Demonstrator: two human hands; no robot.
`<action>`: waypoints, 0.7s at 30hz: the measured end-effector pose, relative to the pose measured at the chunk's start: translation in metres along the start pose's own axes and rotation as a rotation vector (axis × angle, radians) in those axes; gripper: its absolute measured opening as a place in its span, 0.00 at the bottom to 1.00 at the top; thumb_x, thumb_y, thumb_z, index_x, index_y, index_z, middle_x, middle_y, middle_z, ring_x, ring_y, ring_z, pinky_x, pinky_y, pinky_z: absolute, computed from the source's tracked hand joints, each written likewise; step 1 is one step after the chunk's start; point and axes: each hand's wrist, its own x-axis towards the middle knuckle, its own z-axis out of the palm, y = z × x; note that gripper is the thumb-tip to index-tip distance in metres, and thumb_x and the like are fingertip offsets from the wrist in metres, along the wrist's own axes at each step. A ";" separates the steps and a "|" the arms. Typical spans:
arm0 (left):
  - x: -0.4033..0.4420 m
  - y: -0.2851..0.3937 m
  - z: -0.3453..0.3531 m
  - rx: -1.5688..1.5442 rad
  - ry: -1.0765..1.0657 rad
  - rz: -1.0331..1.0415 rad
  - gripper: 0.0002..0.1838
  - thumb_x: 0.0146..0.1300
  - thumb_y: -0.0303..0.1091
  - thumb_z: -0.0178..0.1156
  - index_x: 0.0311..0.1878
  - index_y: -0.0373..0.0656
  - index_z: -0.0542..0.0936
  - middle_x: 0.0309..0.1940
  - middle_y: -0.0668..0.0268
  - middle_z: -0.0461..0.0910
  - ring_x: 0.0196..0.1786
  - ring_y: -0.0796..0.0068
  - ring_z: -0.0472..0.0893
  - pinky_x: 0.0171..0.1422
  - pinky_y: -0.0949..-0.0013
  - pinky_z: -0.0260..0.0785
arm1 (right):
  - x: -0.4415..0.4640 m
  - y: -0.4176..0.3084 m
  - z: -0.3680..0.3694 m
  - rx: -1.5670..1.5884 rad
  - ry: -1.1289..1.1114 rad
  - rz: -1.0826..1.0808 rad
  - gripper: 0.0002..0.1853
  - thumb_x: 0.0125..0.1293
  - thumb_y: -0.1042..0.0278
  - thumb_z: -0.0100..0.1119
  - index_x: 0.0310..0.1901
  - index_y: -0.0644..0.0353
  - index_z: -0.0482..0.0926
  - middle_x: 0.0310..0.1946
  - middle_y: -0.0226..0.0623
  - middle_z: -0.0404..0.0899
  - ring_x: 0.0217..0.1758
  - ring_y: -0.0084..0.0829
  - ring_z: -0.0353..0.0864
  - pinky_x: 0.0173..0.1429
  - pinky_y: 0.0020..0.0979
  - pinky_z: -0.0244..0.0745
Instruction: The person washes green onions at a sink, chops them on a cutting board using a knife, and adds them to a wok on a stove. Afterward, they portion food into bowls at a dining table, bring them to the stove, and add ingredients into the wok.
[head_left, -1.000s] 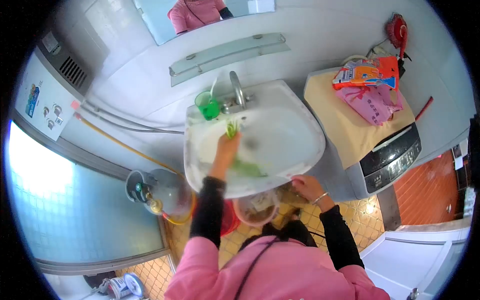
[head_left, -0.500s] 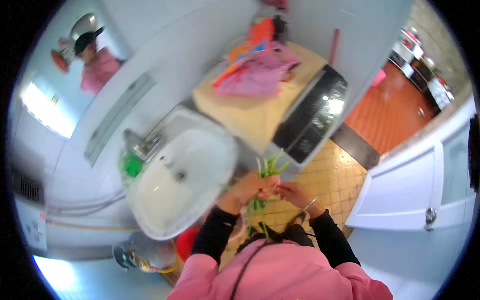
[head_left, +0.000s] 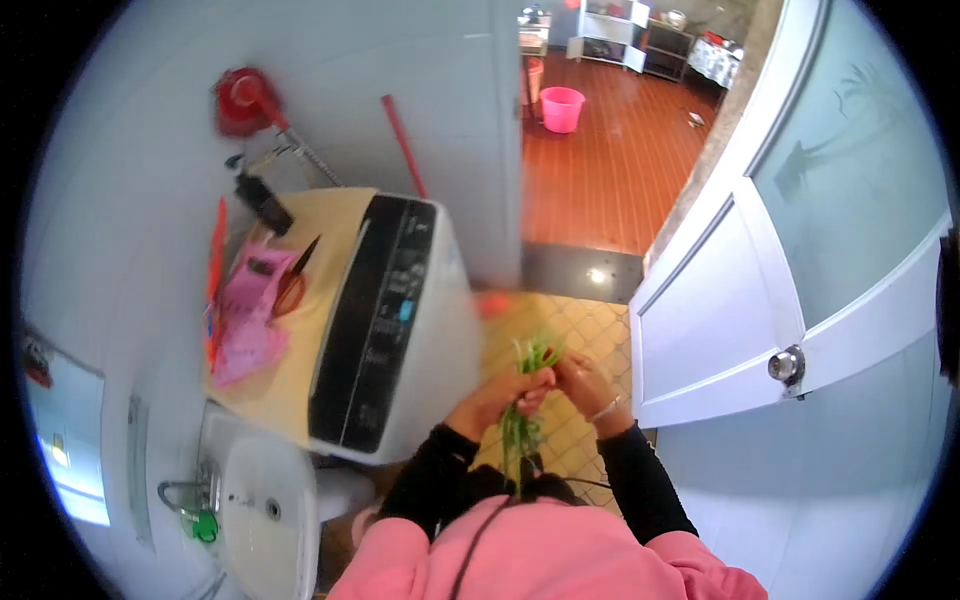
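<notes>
My left hand [head_left: 497,396] is closed around a bunch of green leafy vegetables [head_left: 521,432]. Pale green stems stick up above the fist, and the leaves hang down in front of my body. Close beside it, my right hand [head_left: 588,386] has its fingers pressed together at the upper stems. A small reddish spot shows by those fingertips, too small to name. A bracelet circles the right wrist.
To the left stands a washing machine [head_left: 440,330] with pink bags [head_left: 250,345] and scissors [head_left: 290,292] on top. A white sink [head_left: 262,560] is at lower left. An open white door [head_left: 715,310] is on the right; a pink bucket [head_left: 562,108] stands beyond the doorway.
My view has turned right toward the doorway, so the sink and washing machine sit farther left. Both hands stay together at the vegetable bunch.
</notes>
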 end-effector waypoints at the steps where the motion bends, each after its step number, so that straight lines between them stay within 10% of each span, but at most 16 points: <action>1: 0.018 0.004 0.001 0.010 -0.038 -0.040 0.10 0.63 0.38 0.54 0.33 0.42 0.71 0.16 0.75 0.62 0.16 0.86 0.60 0.19 0.83 0.51 | 0.007 -0.002 -0.012 0.005 0.020 0.004 0.17 0.69 0.59 0.45 0.50 0.62 0.73 0.31 0.26 0.75 0.31 0.17 0.72 0.38 0.19 0.68; 6: 0.095 0.026 -0.015 0.165 -0.052 -0.143 0.11 0.63 0.40 0.55 0.31 0.43 0.71 0.15 0.76 0.61 0.15 0.86 0.60 0.19 0.80 0.51 | 0.067 0.021 -0.071 0.722 0.250 0.125 0.14 0.67 0.64 0.49 0.47 0.66 0.73 0.33 0.28 0.75 0.35 0.19 0.75 0.40 0.21 0.73; 13: 0.205 0.093 -0.056 0.248 0.002 -0.053 0.10 0.62 0.37 0.55 0.29 0.43 0.70 0.16 0.74 0.64 0.15 0.84 0.62 0.20 0.80 0.53 | 0.167 0.020 -0.155 -0.189 0.338 -0.240 0.08 0.64 0.67 0.53 0.41 0.61 0.75 0.29 0.26 0.74 0.29 0.17 0.72 0.33 0.19 0.70; 21: 0.320 0.165 -0.059 0.317 -0.072 -0.090 0.10 0.63 0.38 0.54 0.35 0.40 0.72 0.16 0.75 0.63 0.16 0.85 0.62 0.19 0.80 0.52 | 0.250 -0.002 -0.236 0.616 0.608 0.051 0.07 0.62 0.67 0.56 0.39 0.60 0.76 0.26 0.25 0.75 0.25 0.16 0.71 0.30 0.17 0.69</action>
